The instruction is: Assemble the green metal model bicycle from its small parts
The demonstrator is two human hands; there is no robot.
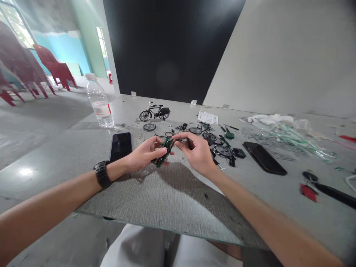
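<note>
My left grip (146,154) is wrapped around a green metal model bicycle frame (164,152) at twelve o'clock, my right grip (194,150) is pinching its upper end, and my forearms (69,189) are reaching across a grey textured worktop (155,196), with red plastic chairs (54,70) standing at ten o'clock.

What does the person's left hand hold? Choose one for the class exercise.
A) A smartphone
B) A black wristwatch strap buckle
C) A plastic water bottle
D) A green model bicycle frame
D: the left hand curls around the green model bicycle frame above the table surface.
</note>
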